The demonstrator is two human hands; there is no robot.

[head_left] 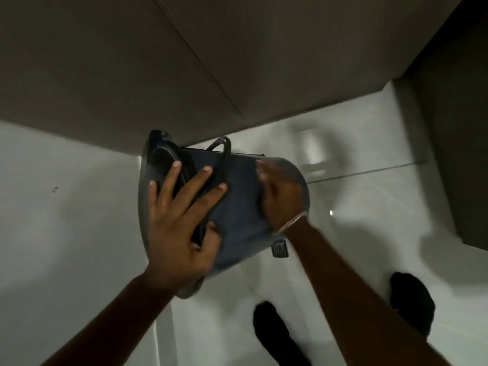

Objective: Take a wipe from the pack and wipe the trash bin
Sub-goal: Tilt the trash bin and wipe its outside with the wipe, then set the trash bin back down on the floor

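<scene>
The dark blue-grey trash bin (237, 207) is tipped on its side above the floor, lid end to the left and base to the right. My left hand (179, 223) grips the lid end, fingers spread over the dark lid and thumb on the bin's wall. My right hand (280, 196), blurred, presses flat on the bin's side near the base. No wipe shows under or around it. The bin's pedal (279, 249) sticks out below, and a thin wire handle (221, 147) arches at the top. No wipe pack is clearly in view.
A brown cabinet front (132, 75) fills the top, and a dark panel (462, 154) stands at the right. The floor (66, 220) is pale glossy tile, with a pale blurred shape (314, 149) beyond the bin. My dark-clad feet (274, 331) are at the bottom.
</scene>
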